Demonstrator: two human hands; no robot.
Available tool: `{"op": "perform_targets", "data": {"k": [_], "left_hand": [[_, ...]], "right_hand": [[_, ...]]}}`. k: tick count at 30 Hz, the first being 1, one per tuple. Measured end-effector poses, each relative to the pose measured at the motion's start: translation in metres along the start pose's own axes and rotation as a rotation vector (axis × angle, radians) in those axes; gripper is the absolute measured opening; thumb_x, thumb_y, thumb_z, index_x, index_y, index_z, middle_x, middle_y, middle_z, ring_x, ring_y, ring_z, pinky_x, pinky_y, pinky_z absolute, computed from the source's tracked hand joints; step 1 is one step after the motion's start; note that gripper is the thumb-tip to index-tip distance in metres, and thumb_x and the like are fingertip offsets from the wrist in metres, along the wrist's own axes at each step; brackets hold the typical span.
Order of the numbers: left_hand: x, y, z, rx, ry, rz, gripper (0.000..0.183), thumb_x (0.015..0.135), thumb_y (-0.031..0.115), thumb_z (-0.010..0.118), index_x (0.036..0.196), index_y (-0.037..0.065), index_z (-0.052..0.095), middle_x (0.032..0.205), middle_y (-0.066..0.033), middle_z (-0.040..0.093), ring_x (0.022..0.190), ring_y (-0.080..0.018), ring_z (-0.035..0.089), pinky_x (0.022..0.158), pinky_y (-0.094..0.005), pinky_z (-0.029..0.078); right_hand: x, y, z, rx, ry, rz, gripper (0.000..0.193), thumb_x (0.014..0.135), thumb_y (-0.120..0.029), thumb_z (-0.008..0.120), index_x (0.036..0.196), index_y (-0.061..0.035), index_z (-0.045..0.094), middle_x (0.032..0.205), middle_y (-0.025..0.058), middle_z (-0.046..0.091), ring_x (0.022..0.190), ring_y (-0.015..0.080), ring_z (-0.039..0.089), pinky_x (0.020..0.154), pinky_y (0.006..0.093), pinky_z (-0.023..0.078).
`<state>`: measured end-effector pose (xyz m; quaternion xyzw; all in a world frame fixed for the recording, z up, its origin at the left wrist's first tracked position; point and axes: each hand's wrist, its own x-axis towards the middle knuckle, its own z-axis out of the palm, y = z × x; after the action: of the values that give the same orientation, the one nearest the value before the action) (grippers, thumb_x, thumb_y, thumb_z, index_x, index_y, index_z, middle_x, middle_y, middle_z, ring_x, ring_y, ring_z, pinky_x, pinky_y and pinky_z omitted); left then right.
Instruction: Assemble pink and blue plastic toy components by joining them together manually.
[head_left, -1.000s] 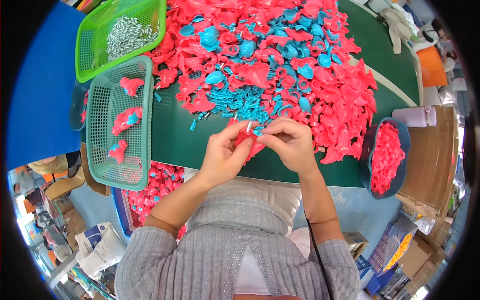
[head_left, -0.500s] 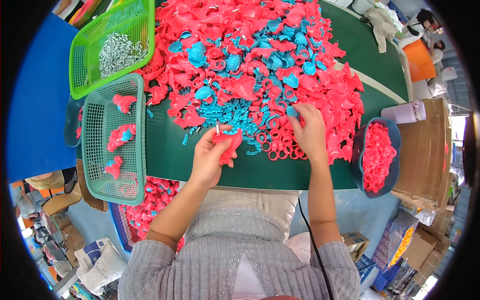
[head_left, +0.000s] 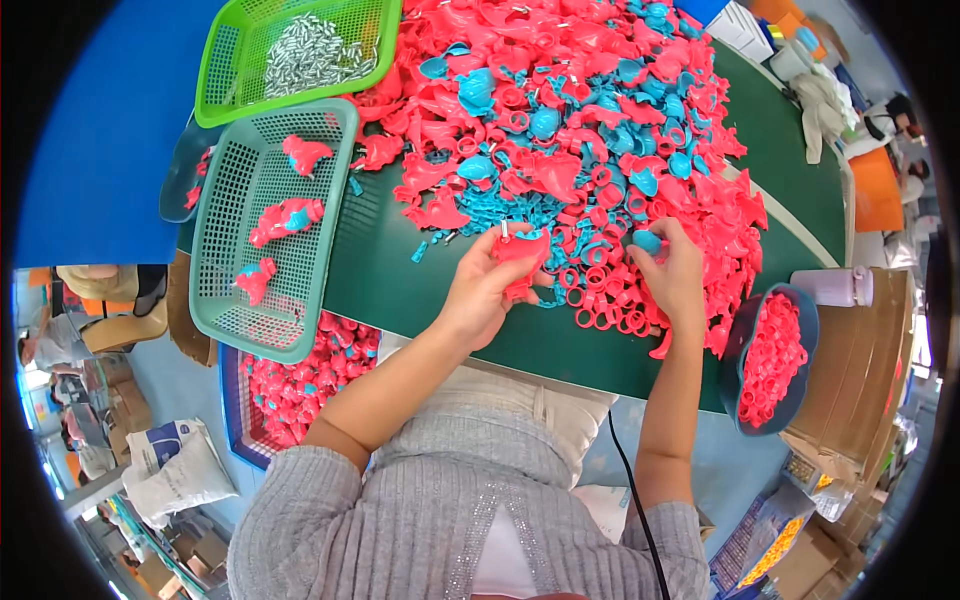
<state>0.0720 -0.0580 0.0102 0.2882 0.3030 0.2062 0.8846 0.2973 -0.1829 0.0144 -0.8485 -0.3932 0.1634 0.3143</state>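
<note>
My left hand (head_left: 482,292) is closed around a pink plastic shell (head_left: 520,262), curved and hollow. A small silvery pin (head_left: 505,231) stands up from its top, and some blue shows along its upper edge. At the right of the pile, my right hand (head_left: 676,278) pinches a rounded blue plastic piece (head_left: 648,241) between thumb and fingers. Between my hands lie small blue clips (head_left: 515,208) and pink rings (head_left: 607,305). Beyond them spreads a large heap of pink shells (head_left: 560,175) mixed with blue domed pieces (head_left: 477,92).
A teal basket (head_left: 336,225) at left holds 3 pink-and-blue pieces; behind it a green basket (head_left: 222,112) holds metal pins (head_left: 312,58). Below the table edge is a crate of pink parts (head_left: 300,385). At right stand a bin (head_left: 733,372) of pink rings and a lilac bottle (head_left: 832,287).
The whole view has tilted and shifted, so the table sits further right. Both hands keep about the same places over the pile, the left still holding the pink shell.
</note>
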Motion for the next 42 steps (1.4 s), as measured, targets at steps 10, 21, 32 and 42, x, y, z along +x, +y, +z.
{"op": "perform_targets", "data": {"k": [10,21,32,42], "left_hand": [[0.002,-0.005,0.017,-0.249,-0.101,0.02,0.044,0.103,0.042,0.024,0.125,0.01,0.045,0.111,-0.0076,0.058,0.095,-0.0203,0.061,0.082,-0.0352,0.049],[0.0,-0.001,-0.015,-0.314,-0.019,-0.01,0.049,0.101,0.048,0.028,0.12,0.009,0.051,0.106,-0.0089,0.06,0.086,-0.0202,0.061,0.075,-0.0358,0.051],[-0.025,0.02,-0.089,-0.366,0.242,0.111,0.051,0.1,0.048,0.028,0.115,0.006,0.054,0.102,-0.0096,0.063,0.08,-0.0204,0.06,0.07,-0.034,0.05],[0.004,0.021,-0.056,-0.364,0.208,0.084,0.027,0.092,0.028,0.06,0.113,0.013,0.051,0.102,-0.0041,0.062,0.09,-0.0206,0.062,0.074,-0.0382,0.05]], "right_hand": [[-0.059,-0.077,0.047,0.876,-0.135,-0.096,0.013,0.089,0.007,0.053,0.099,0.0069,0.061,0.096,0.0128,0.066,0.086,0.0181,0.067,0.073,0.0253,0.054],[-0.006,-0.078,0.065,0.171,0.337,-0.518,0.015,0.079,-0.005,0.068,0.094,-0.0021,0.067,0.095,0.0105,0.066,0.089,0.0262,0.061,0.077,0.0339,0.047],[0.043,-0.121,0.152,-0.324,0.158,-0.87,0.027,0.067,-0.025,0.076,0.082,-0.0062,0.064,0.099,0.0054,0.062,0.104,0.0287,0.052,0.087,0.0425,0.04],[0.005,-0.128,0.114,0.352,0.124,-0.545,0.01,0.077,-0.007,0.068,0.085,-0.0032,0.065,0.091,0.0086,0.065,0.094,0.0284,0.058,0.08,0.0406,0.043]]}}
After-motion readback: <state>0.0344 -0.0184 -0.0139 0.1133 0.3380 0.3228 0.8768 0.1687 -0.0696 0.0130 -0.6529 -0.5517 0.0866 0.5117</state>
